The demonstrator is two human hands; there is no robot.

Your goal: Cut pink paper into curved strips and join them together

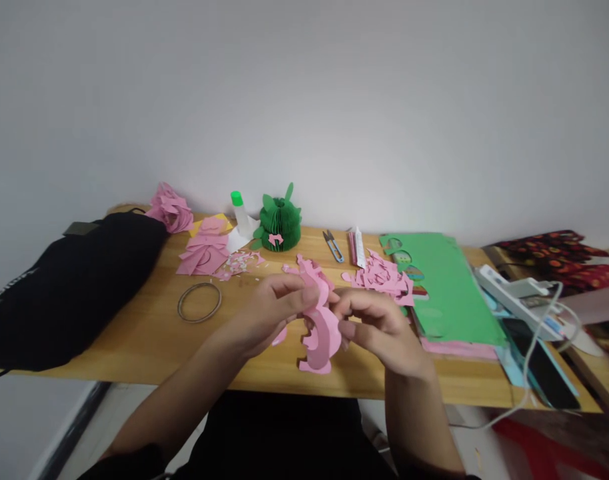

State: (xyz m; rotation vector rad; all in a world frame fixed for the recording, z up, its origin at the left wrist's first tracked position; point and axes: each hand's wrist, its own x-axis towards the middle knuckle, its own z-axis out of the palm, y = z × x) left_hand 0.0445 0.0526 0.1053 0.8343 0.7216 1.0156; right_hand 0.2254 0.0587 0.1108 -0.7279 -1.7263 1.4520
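Note:
Between my two hands is a pink paper cutout (320,340) with rounded, wavy edges, held above the front of the wooden table. My left hand (274,310) pinches its upper left side between thumb and fingers. On the right edge, my right hand (379,327) grips the same paper with thumb and fingertips. More pink cut pieces lie just behind and beneath it, partly covered by my hands. A green folded-paper figure (280,223) with leaf shapes and a small pink bow stands farther back.
Thread snips (333,246), a white tube (359,247) and pink scraps (383,275) lie behind my right hand. Green sheets (452,287), a power strip (522,300) and a phone (539,367) are rightward. Leftward are a bangle (199,320), a green-capped bottle (239,212) and a black bag (79,287).

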